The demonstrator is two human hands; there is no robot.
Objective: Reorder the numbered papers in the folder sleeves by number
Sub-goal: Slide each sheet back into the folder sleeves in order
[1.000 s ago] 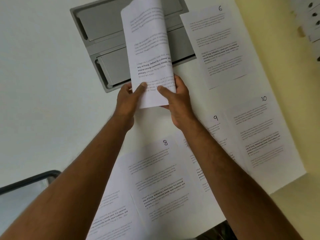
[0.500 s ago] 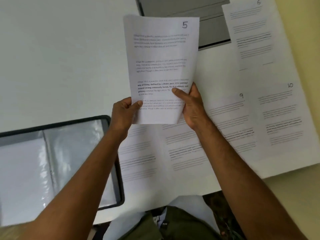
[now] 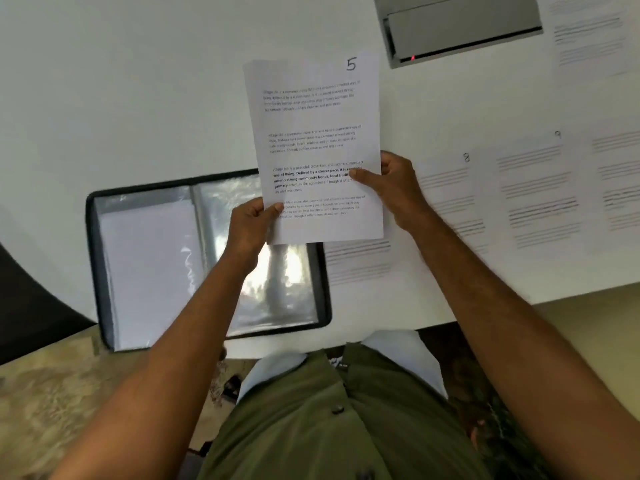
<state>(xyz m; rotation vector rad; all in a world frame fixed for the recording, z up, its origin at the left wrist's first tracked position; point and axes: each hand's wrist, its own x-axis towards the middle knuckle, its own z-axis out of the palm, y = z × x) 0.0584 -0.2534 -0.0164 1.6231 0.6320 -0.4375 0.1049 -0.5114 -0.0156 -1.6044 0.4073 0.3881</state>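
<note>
The paper numbered 5 is held up above the white table, facing the camera, its printed paragraphs only partly readable through blur. The left hand pinches its lower left edge, thumb on the front and fingers curled behind, out of sight. The right hand grips the right edge at mid-height, thumb laid across the bold text, the other fingers hidden behind the sheet. The sheet's bottom left corner overlaps the far right corner of the open folder.

The folder lies flat on the table's near left part, black-edged, its clear sleeves glaring with reflected light; the left sleeve seems to hold a white sheet, but no number can be read, and the left forearm covers part of the right sleeve. The folder's near edge lies close to the table's near edge.

To the right, loose sheets lie spread on the table, smeared by blur: the paper numbered 8 is partly under the right hand and forearm, the paper numbered 9 lies just beside it, and further sheets run off the right edge, their numbers not legible. A grey tray is cut off by the top edge. Bare tabletop spreads far left of the held sheet and beyond the folder.
</note>
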